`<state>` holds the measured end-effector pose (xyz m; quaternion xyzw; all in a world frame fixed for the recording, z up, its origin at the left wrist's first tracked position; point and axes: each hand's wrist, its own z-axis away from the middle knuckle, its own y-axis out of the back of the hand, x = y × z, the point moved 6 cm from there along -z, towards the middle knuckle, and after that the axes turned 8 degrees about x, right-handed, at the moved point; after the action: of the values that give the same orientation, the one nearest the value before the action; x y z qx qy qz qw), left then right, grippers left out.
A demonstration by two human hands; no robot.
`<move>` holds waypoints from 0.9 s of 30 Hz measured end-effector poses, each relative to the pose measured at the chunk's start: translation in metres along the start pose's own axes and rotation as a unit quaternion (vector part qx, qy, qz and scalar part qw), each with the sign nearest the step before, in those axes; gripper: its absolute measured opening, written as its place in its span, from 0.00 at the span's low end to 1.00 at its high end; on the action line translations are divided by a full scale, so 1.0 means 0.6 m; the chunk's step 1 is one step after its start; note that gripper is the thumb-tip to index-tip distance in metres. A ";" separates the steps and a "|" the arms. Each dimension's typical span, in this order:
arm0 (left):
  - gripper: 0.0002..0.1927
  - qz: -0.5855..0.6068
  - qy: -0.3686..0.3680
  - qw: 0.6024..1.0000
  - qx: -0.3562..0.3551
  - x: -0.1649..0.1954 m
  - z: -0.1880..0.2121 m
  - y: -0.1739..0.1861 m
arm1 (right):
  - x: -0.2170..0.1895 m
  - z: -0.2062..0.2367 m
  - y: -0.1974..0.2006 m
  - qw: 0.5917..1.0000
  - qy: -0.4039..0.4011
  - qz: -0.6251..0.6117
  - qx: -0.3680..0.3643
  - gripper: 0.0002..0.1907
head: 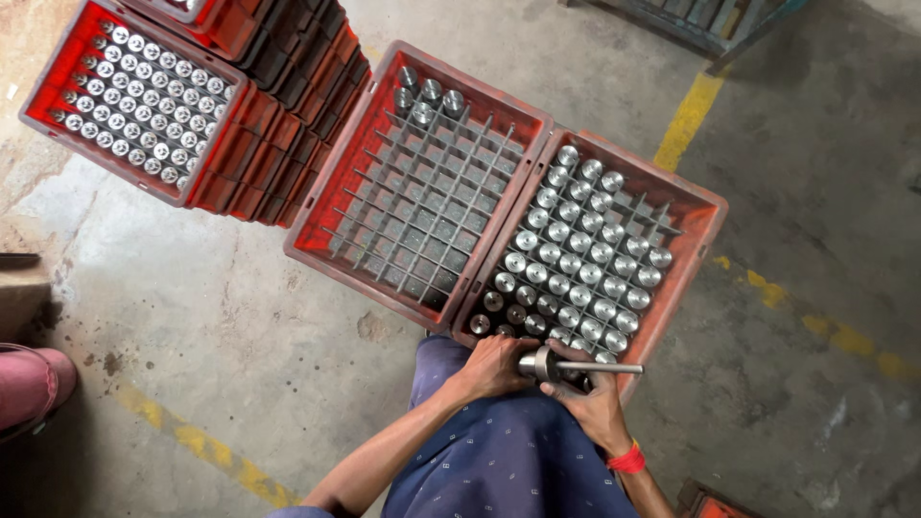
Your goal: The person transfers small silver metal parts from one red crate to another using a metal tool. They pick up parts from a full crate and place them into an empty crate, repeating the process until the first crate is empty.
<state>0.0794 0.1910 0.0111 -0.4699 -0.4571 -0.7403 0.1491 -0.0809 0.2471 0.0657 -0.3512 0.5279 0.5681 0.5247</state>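
Metal shaft [576,365], a stepped steel piece with a thin rod pointing right, lying level between both hands over the near rim of the right crate [705,206]. Left hand [494,366] clenched on the thick head end; right hand [593,401] wrapped under the collar, so grip closed on the shaft from both sides. Best kept level and steady, rod tip clear of the standing steel pieces [576,259] just beyond it, thick end supported so the piece cannot tip. Middle crate [331,197] mostly bare grid, only a few pieces at its far corner. Stacked crates [230,163] further left. Bare concrete floor [221,317] left and right of the knees gives open room; crate rims close ahead.
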 end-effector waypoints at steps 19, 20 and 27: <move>0.25 -0.349 -0.292 0.889 0.049 0.083 -0.453 -0.023 | 0.126 0.063 0.108 0.963 -0.094 -0.115 0.226 0.44; 0.23 -0.372 -0.295 0.880 0.034 0.088 -0.461 -0.026 | 0.129 0.066 0.105 0.961 -0.100 -0.120 0.228 0.44; 0.23 -0.138 -0.238 0.948 0.163 0.054 -0.418 0.074 | 0.156 0.076 0.087 0.959 -0.119 -0.112 0.234 0.41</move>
<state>-0.0487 -0.0310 0.0269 -0.5338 -0.6540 -0.5360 0.0069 -0.1431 0.3182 -0.0027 -0.2053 0.5373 0.4043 0.7111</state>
